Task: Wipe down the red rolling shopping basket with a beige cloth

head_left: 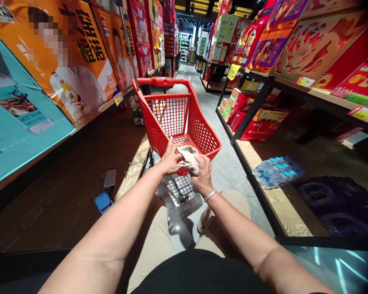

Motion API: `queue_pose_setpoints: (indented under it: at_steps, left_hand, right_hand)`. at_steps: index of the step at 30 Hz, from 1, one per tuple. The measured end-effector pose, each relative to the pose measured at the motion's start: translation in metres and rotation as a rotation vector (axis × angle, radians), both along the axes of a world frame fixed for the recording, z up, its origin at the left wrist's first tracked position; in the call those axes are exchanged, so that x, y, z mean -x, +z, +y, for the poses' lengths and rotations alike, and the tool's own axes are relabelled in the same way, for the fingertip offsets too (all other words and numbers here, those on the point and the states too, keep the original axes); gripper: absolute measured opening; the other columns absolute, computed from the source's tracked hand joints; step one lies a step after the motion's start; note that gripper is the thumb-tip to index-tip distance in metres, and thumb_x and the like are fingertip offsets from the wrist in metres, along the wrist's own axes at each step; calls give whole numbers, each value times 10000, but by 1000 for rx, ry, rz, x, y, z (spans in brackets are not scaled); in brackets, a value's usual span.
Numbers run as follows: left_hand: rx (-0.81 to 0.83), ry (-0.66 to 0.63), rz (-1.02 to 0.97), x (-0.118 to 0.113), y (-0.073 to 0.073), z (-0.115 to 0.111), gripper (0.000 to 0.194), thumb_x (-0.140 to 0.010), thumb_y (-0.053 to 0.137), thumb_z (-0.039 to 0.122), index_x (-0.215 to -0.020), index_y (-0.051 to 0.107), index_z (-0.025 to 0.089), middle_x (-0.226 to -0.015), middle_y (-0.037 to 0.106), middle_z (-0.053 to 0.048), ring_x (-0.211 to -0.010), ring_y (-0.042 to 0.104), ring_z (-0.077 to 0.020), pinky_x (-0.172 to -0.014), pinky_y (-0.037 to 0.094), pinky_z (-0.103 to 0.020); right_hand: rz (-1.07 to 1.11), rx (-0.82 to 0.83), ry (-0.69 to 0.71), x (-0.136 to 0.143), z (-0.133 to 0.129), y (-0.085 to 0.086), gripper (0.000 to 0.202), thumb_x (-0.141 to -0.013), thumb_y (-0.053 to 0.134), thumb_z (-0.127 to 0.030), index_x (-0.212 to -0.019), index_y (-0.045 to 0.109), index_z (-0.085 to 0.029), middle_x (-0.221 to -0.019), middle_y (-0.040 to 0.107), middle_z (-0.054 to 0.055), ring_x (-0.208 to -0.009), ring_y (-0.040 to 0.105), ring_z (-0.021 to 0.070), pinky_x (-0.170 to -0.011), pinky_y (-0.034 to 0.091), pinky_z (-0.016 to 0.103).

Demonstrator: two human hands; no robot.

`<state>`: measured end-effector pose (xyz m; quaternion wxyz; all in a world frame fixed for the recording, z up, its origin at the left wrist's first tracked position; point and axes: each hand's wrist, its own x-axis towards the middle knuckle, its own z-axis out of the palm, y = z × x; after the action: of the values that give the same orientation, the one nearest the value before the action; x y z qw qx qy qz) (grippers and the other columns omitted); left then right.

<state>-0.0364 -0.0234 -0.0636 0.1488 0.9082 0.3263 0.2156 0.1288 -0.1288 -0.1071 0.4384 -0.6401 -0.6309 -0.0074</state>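
Observation:
A crumpled off-white cloth (188, 158) is held between my two hands, above the near rim of a red shopping cart (202, 126). My left hand (171, 159) grips the cloth's left edge, with one finger pointing up. The fingers of my right hand (203, 171) curl over its right side, and a bracelet (210, 195) circles that wrist. Directly beyond both hands is the cart's open basket, with a handle (164, 81) at the far end. Part of the cloth is hidden under my fingers.
Low shelves line both sides, stacked with orange boxes (79, 61) at left and gift boxes (319, 45) at right. Shrink-wrapped water bottles (277, 171) lie on the right lower shelf. A phone-like slab (110, 178) and a cord (137, 160) lie at left. A tiled aisle (207, 98) runs ahead.

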Motion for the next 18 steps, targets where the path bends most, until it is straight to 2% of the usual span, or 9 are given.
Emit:
queue_pose_setpoints:
  at_steps: [2,4,7,10,12,14,16,18]
  left_hand:
    - [-2,4,9,2,0,-2,288,-896,627,403,-1068,787,238,-1511,402,-83,-1575,-43,-396,-1300,69,-595]
    - [-16,-1,13,4,1,-3,308,-929,588,417,-1086,779,233,-1516,398,-85,-1574,-69,-399,-1294,65,-610]
    - [-28,-22,28,3,3,-5,330,-957,557,429,-1111,767,227,-1528,390,-88,-1569,-101,-413,-1282,45,-637]
    - [-13,-36,21,-1,2,-4,316,-969,539,399,-1135,755,238,-1549,368,-83,-1567,-118,-416,-1273,59,-656]
    - [-9,-37,5,-4,1,-4,297,-968,540,390,-1116,754,247,-1552,368,-70,-1569,-122,-406,-1271,66,-658]
    - [-7,-35,-10,-6,-1,-4,290,-965,543,393,-1087,758,241,-1551,370,-69,-1571,-125,-398,-1274,53,-647]
    - [-6,-37,-20,-5,-2,-4,294,-964,544,401,-1063,764,233,-1547,378,-73,-1573,-119,-390,-1279,41,-633]
    - [-9,-39,-34,-2,-2,-3,291,-959,554,407,-1050,769,233,-1539,395,-75,-1577,-94,-382,-1280,44,-626]
  right_hand:
    - [-44,13,36,-13,2,2,540,-776,609,-169,-1307,537,-230,-1356,511,149,-1291,484,294,-1103,376,465]
    - [-53,19,-2,-39,9,6,494,-774,618,-197,-1263,557,-220,-1307,544,141,-1264,502,295,-1096,379,475]
    - [72,15,-208,-79,23,9,489,-753,637,-252,-1230,552,-189,-1261,545,157,-1218,523,301,-1087,395,498]
    - [322,-7,-382,-93,35,-2,542,-735,630,-283,-1249,499,-175,-1273,503,179,-1198,534,292,-1070,430,494]
    - [494,-32,-413,-83,38,-16,568,-749,605,-301,-1277,437,-177,-1315,467,196,-1227,522,281,-1063,446,492]
    - [649,-11,-386,-59,36,-34,590,-777,569,-314,-1315,360,-189,-1330,466,200,-1232,534,268,-1028,482,484]
    - [790,51,-329,-29,30,-51,601,-792,549,-312,-1335,313,-209,-1298,522,176,-1174,588,249,-967,532,460]
    - [920,121,-247,0,23,-61,578,-786,549,-291,-1319,333,-235,-1212,605,122,-1075,649,229,-903,575,424]
